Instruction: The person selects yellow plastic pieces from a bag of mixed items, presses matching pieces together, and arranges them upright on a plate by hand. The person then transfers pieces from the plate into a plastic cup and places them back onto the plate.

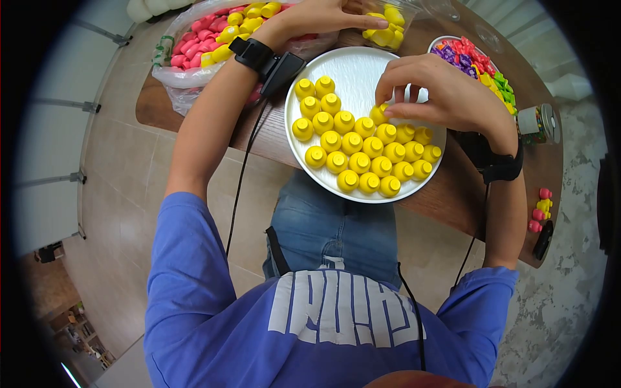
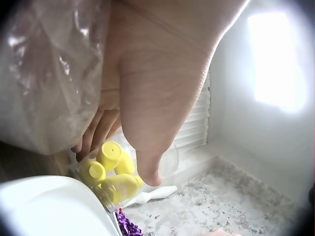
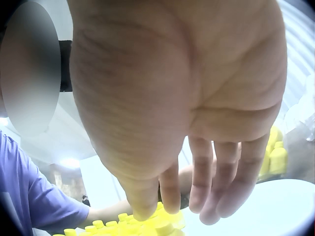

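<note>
A round white plate holds rows of small yellow bottle-shaped pieces, most standing upright with their narrow ends up. Over its right half, my right hand pinches one yellow bottle-shaped piece between thumb and fingers, beside the others. In the right wrist view, the thumb points down toward the yellow rows. Behind the plate, my left hand grips a clear plastic container with several yellow pieces inside. Its thumb lies on one side and its fingers on the other.
A clear plastic bag of pink and yellow pieces lies left of the plate. At the right stand a bowl of colourful wrapped pieces and a jar. Pink and yellow pieces and a black object lie near the table's right edge.
</note>
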A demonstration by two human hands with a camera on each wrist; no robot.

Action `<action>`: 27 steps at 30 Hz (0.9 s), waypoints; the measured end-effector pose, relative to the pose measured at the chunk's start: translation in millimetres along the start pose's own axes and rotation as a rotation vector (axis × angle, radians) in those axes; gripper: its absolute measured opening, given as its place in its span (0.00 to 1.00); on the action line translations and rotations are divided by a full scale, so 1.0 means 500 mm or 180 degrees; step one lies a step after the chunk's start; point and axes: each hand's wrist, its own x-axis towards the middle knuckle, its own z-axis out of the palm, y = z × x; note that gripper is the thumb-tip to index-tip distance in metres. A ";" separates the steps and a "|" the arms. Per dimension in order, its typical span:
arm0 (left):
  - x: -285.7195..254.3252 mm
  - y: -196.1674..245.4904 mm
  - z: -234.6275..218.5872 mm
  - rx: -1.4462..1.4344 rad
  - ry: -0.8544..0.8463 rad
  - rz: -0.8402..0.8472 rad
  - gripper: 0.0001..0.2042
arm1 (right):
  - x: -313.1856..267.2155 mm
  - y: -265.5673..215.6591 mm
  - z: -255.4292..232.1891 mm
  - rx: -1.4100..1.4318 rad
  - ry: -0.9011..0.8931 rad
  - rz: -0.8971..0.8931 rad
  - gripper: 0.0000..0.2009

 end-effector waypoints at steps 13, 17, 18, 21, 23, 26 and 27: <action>-0.003 0.002 -0.004 -0.0159 -0.0220 0.0650 0.38 | 0.033 -0.021 -0.087 -0.0568 0.1878 0.1589 0.07; -0.004 0.009 -0.003 -0.0316 -0.0334 0.0551 0.39 | -0.008 -0.049 -0.054 -0.1244 0.1809 0.0417 0.06; -0.004 0.008 -0.002 -0.0465 -0.0363 0.0517 0.40 | -0.012 -0.040 -0.058 -0.1241 0.1810 0.0423 0.06; -0.009 0.016 0.002 -0.0336 -0.0276 0.0453 0.40 | -0.009 -0.037 -0.062 -0.0977 0.1725 0.0411 0.06; -0.006 0.012 -0.001 -0.0288 -0.0314 0.0520 0.40 | -0.007 -0.066 -0.055 -0.1324 0.2021 0.0466 0.06; -0.006 0.004 0.003 -0.0462 -0.0350 0.0570 0.38 | -0.010 -0.030 -0.062 -0.0936 0.1822 0.0368 0.06; -0.006 0.003 0.005 -0.0690 -0.0350 0.0559 0.37 | -0.011 -0.029 -0.062 -0.0932 0.1825 0.0368 0.06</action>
